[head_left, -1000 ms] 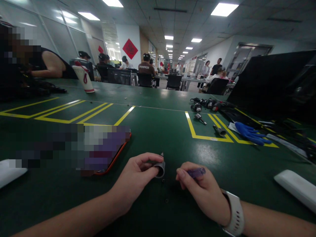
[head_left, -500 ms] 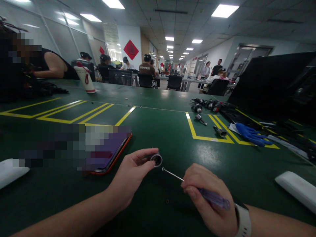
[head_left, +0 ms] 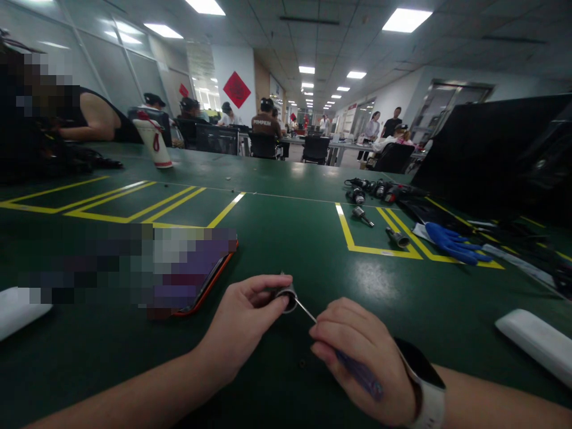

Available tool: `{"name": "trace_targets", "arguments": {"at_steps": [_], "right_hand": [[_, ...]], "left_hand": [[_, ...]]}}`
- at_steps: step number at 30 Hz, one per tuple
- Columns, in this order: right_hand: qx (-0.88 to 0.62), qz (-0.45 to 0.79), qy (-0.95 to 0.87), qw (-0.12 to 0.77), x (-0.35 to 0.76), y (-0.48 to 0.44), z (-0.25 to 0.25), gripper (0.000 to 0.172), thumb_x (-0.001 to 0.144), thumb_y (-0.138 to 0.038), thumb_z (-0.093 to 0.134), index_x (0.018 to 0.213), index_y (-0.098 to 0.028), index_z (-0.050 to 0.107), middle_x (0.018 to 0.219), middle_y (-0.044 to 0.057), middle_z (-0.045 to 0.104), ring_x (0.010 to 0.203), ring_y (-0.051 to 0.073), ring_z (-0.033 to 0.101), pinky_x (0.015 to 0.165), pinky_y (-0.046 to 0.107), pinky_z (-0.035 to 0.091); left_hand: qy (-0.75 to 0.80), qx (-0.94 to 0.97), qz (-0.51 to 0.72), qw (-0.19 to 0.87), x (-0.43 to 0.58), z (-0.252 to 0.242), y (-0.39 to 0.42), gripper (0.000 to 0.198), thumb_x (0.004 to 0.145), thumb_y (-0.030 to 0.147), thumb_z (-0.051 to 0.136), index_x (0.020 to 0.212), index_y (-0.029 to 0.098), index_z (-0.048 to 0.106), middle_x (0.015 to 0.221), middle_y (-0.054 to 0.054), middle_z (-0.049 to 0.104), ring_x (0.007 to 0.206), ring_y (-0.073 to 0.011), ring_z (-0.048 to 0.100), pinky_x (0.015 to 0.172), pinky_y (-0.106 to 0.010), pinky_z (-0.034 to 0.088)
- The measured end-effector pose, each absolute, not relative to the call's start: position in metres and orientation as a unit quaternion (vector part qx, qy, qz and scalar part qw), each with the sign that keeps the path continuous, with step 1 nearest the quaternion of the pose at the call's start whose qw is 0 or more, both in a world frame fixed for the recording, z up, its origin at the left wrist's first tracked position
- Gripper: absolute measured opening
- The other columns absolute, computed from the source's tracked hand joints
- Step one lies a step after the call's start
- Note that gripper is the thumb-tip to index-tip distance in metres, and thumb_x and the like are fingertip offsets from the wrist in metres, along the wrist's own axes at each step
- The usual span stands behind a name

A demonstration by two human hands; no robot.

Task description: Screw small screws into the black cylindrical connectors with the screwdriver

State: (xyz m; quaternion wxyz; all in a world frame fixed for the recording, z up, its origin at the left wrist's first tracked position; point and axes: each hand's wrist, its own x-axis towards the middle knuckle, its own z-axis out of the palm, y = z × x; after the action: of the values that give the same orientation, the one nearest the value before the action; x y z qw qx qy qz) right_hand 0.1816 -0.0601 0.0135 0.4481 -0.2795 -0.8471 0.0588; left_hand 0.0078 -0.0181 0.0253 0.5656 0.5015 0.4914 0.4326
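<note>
Between thumb and fingers, my left hand (head_left: 243, 319) pinches a small hollow metal cup-shaped part (head_left: 291, 305), its round opening turned to the right and toward me. My right hand (head_left: 361, 357) is closed around a screwdriver (head_left: 360, 372) with a clear purplish handle. The thin shaft points up and left, and its tip is at the rim of the metal part; how far it reaches inside I cannot tell. A tiny dark ring-like piece (head_left: 302, 363) lies on the green table below the hands.
Two similar metal parts, one (head_left: 362, 215) farther back and one (head_left: 397, 238) nearer, lie inside yellow tape lines. A blue glove (head_left: 456, 243) rests at right. An orange-edged phone-like object (head_left: 210, 285), partly pixelated, lies at left. A white cup (head_left: 154, 143) stands behind; people sit beyond.
My right hand has moved left, bringing the screwdriver tip from just outside the metal part to its opening. My left hand has shifted slightly right and down, still pinching the part.
</note>
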Motion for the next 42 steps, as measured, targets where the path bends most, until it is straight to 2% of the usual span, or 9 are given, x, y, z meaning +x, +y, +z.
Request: {"name": "trace_targets", "arguments": {"at_steps": [7, 18, 22, 25, 28, 31, 36, 42], "right_hand": [[-0.265, 0.045, -0.846, 0.460, 0.179, -0.064, 0.016, 0.010, 0.084, -0.010, 0.051, 0.090, -0.009, 0.059, 0.072, 0.011, 0.065, 0.067, 0.018, 0.056, 0.060, 0.031, 0.050], [-0.294, 0.026, -0.852, 0.432, 0.173, -0.068, 0.020, 0.007, 0.083, -0.009, 0.054, 0.084, -0.010, 0.060, 0.066, 0.010, 0.064, 0.061, 0.018, 0.056, 0.054, 0.030, 0.049], [-0.288, 0.079, -0.840, 0.453, 0.177, -0.069, 0.023, 0.010, 0.082, -0.009, 0.050, 0.085, -0.011, 0.059, 0.068, 0.009, 0.063, 0.062, 0.017, 0.055, 0.055, 0.030, 0.046], [-0.312, 0.171, -0.798, 0.487, 0.182, -0.070, 0.026, 0.017, 0.084, -0.013, 0.045, 0.071, -0.014, 0.057, 0.058, 0.004, 0.057, 0.055, 0.014, 0.052, 0.052, 0.027, 0.042], [-0.412, 0.285, -0.731, 0.464, 0.183, -0.070, 0.026, 0.030, 0.087, -0.023, 0.043, 0.059, -0.016, 0.052, 0.049, -0.001, 0.046, 0.046, 0.010, 0.046, 0.046, 0.023, 0.037], [-0.460, 0.361, -0.688, 0.429, 0.182, -0.069, 0.022, 0.034, 0.087, -0.032, 0.043, 0.058, -0.017, 0.052, 0.048, -0.003, 0.042, 0.043, 0.009, 0.043, 0.042, 0.022, 0.035], [-0.449, 0.333, -0.712, 0.424, 0.179, -0.067, 0.022, 0.033, 0.086, -0.030, 0.044, 0.058, -0.016, 0.054, 0.050, -0.002, 0.045, 0.045, 0.009, 0.045, 0.046, 0.022, 0.037], [-0.457, 0.324, -0.722, 0.406, 0.178, -0.066, 0.022, 0.031, 0.086, -0.026, 0.046, 0.057, -0.016, 0.053, 0.049, -0.004, 0.044, 0.045, 0.008, 0.043, 0.046, 0.021, 0.035]], "left_hand": [[0.492, 0.526, 0.439, 0.537, 0.006, 0.024, -0.017, 0.020, 0.063, 0.013, 0.068, 0.082, 0.016, 0.072, 0.088, -0.002, 0.075, 0.081, -0.0172, 0.069, 0.074, -0.025, 0.055], [0.483, 0.536, 0.445, 0.530, 0.008, 0.023, -0.018, 0.017, 0.062, 0.013, 0.067, 0.078, 0.017, 0.073, 0.086, -0.002, 0.075, 0.079, -0.0168, 0.069, 0.071, -0.024, 0.056], [0.483, 0.538, 0.444, 0.530, 0.007, 0.023, -0.017, 0.016, 0.063, 0.014, 0.066, 0.077, 0.017, 0.073, 0.087, -0.002, 0.075, 0.080, -0.0170, 0.069, 0.071, -0.024, 0.055], [0.482, 0.536, 0.451, 0.526, 0.006, 0.023, -0.015, 0.015, 0.061, 0.013, 0.067, 0.074, 0.017, 0.072, 0.089, -0.002, 0.075, 0.086, -0.0177, 0.068, 0.075, -0.024, 0.054], [0.492, 0.537, 0.440, 0.525, 0.006, 0.022, -0.014, 0.018, 0.061, 0.013, 0.068, 0.077, 0.017, 0.071, 0.092, -0.003, 0.074, 0.088, -0.0186, 0.067, 0.078, -0.026, 0.054], [0.503, 0.543, 0.422, 0.523, 0.005, 0.021, -0.013, 0.023, 0.063, 0.015, 0.067, 0.086, 0.017, 0.070, 0.095, -0.004, 0.073, 0.090, -0.0193, 0.067, 0.080, -0.029, 0.053], [0.501, 0.549, 0.404, 0.534, 0.003, 0.021, -0.015, 0.028, 0.066, 0.012, 0.063, 0.093, 0.018, 0.068, 0.100, -0.005, 0.071, 0.094, -0.0197, 0.065, 0.083, -0.031, 0.051], [0.501, 0.546, 0.395, 0.544, 0.003, 0.024, -0.015, 0.029, 0.066, 0.012, 0.063, 0.094, 0.017, 0.067, 0.094, -0.004, 0.072, 0.094, -0.0204, 0.064, 0.084, -0.033, 0.051]]}}
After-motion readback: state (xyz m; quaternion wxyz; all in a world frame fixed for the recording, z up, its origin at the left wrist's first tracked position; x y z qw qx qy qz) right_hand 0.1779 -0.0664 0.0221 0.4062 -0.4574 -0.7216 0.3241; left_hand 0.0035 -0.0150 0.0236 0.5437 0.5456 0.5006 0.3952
